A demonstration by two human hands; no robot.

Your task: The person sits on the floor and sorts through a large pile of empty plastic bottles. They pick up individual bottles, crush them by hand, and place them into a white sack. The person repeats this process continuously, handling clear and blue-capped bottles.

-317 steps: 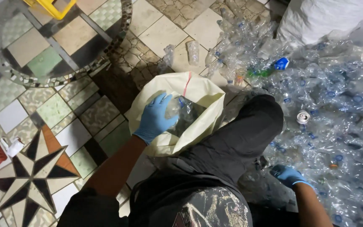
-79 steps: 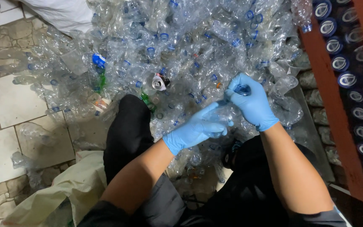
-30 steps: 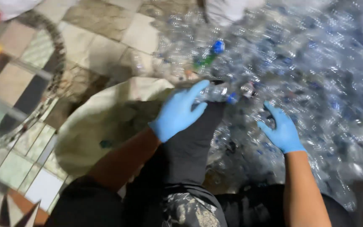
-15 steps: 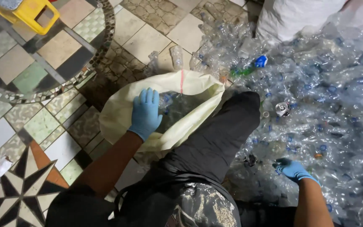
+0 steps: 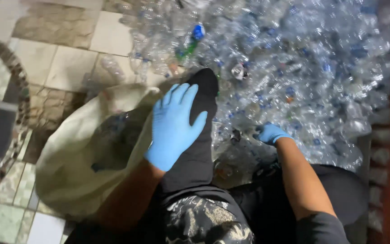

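- The floor [image 5: 68,63] is of pale stone tiles, and a big heap of empty clear plastic bottles [image 5: 294,58] covers its right part.
- My left hand [image 5: 173,127], in a blue glove, hovers with fingers [image 5: 183,97] spread over the black trouser knee [image 5: 201,135], just beside the open cream sack [image 5: 77,180].
- My right hand [image 5: 271,133] reaches down into the heap; whether its fingers pinch a bottle, I cannot tell.
- I judge the bottles very light, thin, easy to crush and a little slippery; the stiff neck is the best place to hold.
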